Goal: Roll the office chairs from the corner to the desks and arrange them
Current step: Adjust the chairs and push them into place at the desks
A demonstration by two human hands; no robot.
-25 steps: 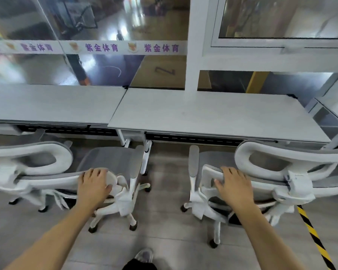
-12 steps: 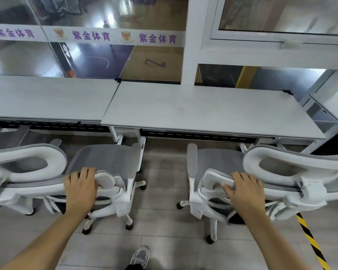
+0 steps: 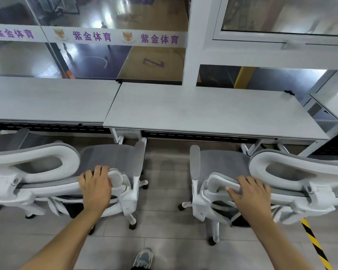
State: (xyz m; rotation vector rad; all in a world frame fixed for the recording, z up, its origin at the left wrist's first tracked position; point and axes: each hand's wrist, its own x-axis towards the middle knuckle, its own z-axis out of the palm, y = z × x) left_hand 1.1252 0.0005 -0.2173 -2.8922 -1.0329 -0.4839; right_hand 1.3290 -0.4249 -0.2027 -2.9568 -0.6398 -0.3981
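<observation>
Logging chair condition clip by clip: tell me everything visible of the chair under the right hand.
The right chair stands upright on castors on the tiled floor, facing the right desk, seat short of its edge, apart from the left chair. White plastic frame, grey mesh seat and back, looped white headrest, grey padded armrest. The right hand grips the backrest's top edge.

Grey tiled floor (image 3: 164, 221) is running underfoot; yellow-and-black hazard stripe (image 3: 314, 244) is cutting across it at lower right; glass wall (image 3: 27, 61) is spanning the far side, carrying a white banner strip (image 3: 86, 37) with purple characters; white pillar (image 3: 191, 41) is dividing it from a white-framed window (image 3: 281, 38); light is glaring off the glass at upper left; wooden court floor (image 3: 156, 61) is showing beyond.
</observation>
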